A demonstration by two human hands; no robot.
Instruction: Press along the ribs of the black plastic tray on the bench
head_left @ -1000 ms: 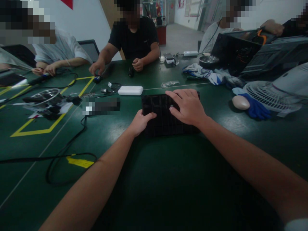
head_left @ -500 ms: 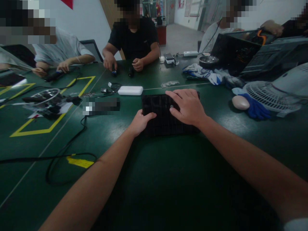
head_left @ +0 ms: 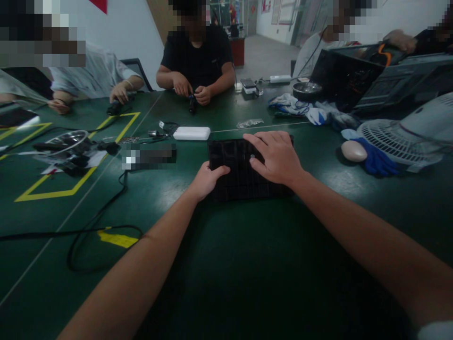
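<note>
Co-worker's hand (head_left: pixel 182 85) shifted rightward; left grip (head_left: pixel 205 182) pinching black panel (head_left: pixel 235 184), right grip (head_left: pixel 278 158) spread palm-down atop.

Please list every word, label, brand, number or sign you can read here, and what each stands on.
No text can be read anywhere.
Black flat object: no lettering can be made out.
White block: none visible.
Yellow tag: none legible.
Black shirt: chest mark too small.
Wall posters: too small and blurred.

There is one black slab (head_left: pixel 233 182), one white grille (head_left: pixel 394 140) and one pale ovoid (head_left: pixel 354 150).
</note>
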